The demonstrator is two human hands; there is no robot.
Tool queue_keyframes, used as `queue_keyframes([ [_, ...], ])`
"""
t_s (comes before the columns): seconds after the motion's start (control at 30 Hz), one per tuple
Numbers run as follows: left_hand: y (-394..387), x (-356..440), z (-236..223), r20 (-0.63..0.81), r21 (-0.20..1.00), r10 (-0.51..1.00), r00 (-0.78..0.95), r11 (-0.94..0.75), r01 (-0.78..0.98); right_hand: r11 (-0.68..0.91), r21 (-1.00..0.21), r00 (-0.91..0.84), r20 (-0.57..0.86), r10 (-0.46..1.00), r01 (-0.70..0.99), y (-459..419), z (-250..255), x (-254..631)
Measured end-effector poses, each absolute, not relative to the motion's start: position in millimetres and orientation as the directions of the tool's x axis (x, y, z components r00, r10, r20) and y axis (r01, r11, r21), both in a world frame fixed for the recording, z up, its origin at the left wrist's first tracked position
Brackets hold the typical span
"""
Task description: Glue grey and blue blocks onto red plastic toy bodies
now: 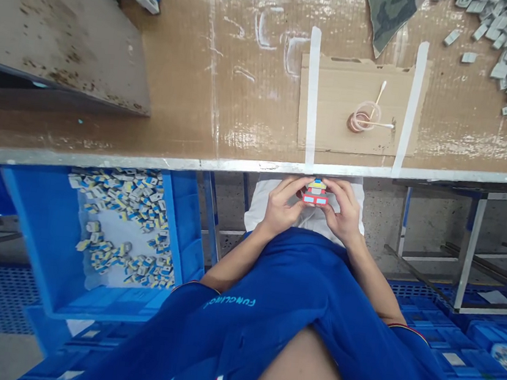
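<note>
The person's left hand [283, 205] and right hand [344, 210] are holding a small red, yellow and blue plastic piece [316, 193] above the lap, just below the table edge, with the fingers [294, 186] curled closed around its sides. Its wider red end is facing the person, its narrower end pointing toward the table. Similar pieces [124, 223] are lying in a blue plastic crate [169, 217] to the left, while a cardboard sheet [338, 105] is lying taped on the metal-edged table [256, 166] beyond.

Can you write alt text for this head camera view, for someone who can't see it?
Seen from the wearer's head, the left hand and right hand hold a small red, yellow and blue plastic piece just below a cardboard-covered table. A blue crate of similar small pieces sits to the left.
</note>
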State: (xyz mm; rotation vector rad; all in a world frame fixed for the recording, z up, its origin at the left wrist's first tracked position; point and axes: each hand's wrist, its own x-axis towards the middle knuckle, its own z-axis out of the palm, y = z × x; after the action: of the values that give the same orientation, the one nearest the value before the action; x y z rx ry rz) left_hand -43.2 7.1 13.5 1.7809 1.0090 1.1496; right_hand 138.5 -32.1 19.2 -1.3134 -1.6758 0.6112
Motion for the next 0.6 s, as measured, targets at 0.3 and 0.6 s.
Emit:
queue_keyframes([
  [0.3,10.9,-44.0,21.4,0.387,0.860,0.886,0.254,-0.446,0.247,0.349,-0.793,-0.031,0.386,0.922,0.499,-26.8,22.7,137.2],
  [0.6,9.1,-43.1,14.7,0.373,0.877,0.894,0.246,-0.427,0.222,0.320,-0.731,-0.007,0.396,0.918,0.603,-30.6,24.6,137.1],
])
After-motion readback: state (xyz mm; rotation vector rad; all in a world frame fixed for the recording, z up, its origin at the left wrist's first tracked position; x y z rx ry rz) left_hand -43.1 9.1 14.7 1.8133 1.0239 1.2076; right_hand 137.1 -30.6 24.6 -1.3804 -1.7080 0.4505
